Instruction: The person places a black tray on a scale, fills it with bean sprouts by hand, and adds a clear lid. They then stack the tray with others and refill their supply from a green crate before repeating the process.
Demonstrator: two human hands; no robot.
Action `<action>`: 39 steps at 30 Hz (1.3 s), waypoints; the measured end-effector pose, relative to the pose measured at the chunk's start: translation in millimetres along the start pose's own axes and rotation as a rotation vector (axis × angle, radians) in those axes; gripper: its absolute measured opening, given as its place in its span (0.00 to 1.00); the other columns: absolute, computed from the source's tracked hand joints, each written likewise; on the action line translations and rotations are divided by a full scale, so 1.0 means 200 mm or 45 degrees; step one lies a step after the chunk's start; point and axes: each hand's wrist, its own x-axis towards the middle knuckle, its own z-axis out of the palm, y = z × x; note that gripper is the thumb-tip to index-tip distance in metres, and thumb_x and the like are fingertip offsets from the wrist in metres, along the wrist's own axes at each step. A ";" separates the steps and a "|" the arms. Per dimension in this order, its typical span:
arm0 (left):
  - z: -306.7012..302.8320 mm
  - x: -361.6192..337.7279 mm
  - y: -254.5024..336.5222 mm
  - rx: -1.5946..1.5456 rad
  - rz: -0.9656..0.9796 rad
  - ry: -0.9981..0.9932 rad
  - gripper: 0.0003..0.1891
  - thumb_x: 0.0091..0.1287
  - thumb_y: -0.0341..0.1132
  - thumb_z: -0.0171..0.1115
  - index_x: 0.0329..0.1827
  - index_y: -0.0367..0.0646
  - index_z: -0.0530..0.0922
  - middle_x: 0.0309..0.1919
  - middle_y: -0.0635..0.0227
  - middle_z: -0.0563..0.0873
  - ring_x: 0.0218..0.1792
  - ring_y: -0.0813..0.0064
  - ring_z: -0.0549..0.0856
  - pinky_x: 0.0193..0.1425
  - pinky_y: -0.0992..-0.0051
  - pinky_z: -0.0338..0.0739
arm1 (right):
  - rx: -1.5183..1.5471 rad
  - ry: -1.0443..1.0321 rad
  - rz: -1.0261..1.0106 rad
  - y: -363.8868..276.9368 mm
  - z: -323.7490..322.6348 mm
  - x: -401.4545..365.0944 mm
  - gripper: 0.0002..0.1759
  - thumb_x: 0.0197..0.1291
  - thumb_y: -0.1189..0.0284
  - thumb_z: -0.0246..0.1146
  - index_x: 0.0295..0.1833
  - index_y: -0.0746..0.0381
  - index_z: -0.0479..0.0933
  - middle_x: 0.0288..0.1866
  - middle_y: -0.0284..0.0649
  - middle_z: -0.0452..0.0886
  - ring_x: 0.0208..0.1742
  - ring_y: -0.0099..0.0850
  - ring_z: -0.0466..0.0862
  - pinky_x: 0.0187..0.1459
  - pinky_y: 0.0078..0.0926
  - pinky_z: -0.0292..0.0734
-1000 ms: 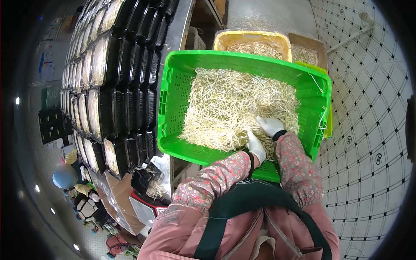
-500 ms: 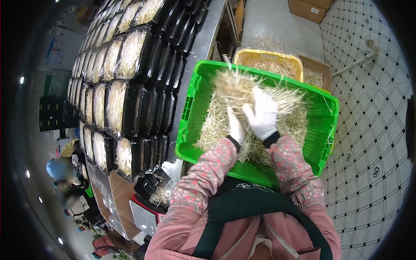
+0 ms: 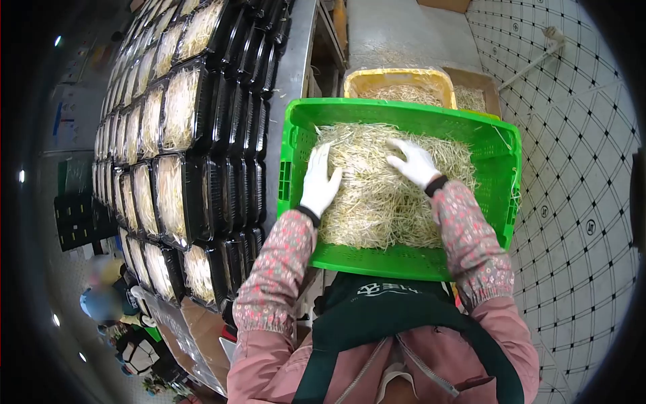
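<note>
In the head view, both of the person's hands were inside the green basket (image 3: 404, 264), gloved in white, with dark bands at the wrists and flowered sleeves (image 3: 276, 273) covering the forearms. The left hand (image 3: 319, 187) lay along the left side of the pale sprouts (image 3: 367, 212), its fingers stretched toward the far wall and its thumb spread inward. The right hand (image 3: 417, 165) came in at a slant over the right part of the heap — fingers loosely extended toward the far left, thumb apart from them. Both hands were open, well apart from each other, and neither was closed around a bundle; whether the fingertips pinched any strands could not be told.

The sprouts filled the middle of the basket in a thick, tangled layer, with bare green showing along the near edge and at the right end. Just beyond the far rim stood a yellow bin (image 3: 402, 72) with browner strands in it, and beside that a cardboard box (image 3: 493, 103) holding similar bits. To the left, black trays (image 3: 178, 111) packed with sprouts were stacked in tall rows — on a grey desk (image 3: 294, 77).
</note>
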 end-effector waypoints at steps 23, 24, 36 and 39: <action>0.12 -0.23 -0.13 0.510 -0.028 -0.774 0.48 0.59 0.65 0.64 0.73 0.36 0.63 0.63 0.42 0.73 0.68 0.43 0.68 0.75 0.49 0.57 | -0.278 -0.245 -0.007 -0.03 0.46 -0.24 0.53 0.55 0.36 0.61 0.78 0.55 0.56 0.72 0.53 0.67 0.71 0.51 0.68 0.70 0.49 0.63; 0.04 -0.32 -0.07 0.532 0.036 -0.887 0.53 0.54 0.69 0.66 0.73 0.37 0.63 0.62 0.43 0.73 0.67 0.44 0.69 0.75 0.48 0.57 | -0.333 -0.496 -0.082 -0.13 0.39 -0.36 0.56 0.52 0.35 0.64 0.78 0.57 0.56 0.70 0.53 0.69 0.70 0.51 0.69 0.68 0.49 0.65; -0.18 -0.01 0.24 0.035 -0.243 -0.729 0.40 0.47 0.46 0.79 0.63 0.38 0.76 0.52 0.57 0.87 0.50 0.65 0.87 0.57 0.72 0.80 | -0.070 -0.242 -0.021 -0.08 0.15 -0.21 0.32 0.45 0.50 0.71 0.56 0.52 0.78 0.42 0.48 0.86 0.43 0.47 0.86 0.44 0.43 0.81; -0.03 -0.06 0.01 -0.052 -0.085 -0.609 0.33 0.51 0.51 0.75 0.59 0.48 0.78 0.44 0.57 0.88 0.44 0.57 0.87 0.51 0.64 0.81 | -0.337 -0.473 0.032 -0.12 0.07 -0.13 0.33 0.46 0.51 0.72 0.57 0.54 0.77 0.43 0.46 0.86 0.41 0.45 0.86 0.41 0.42 0.81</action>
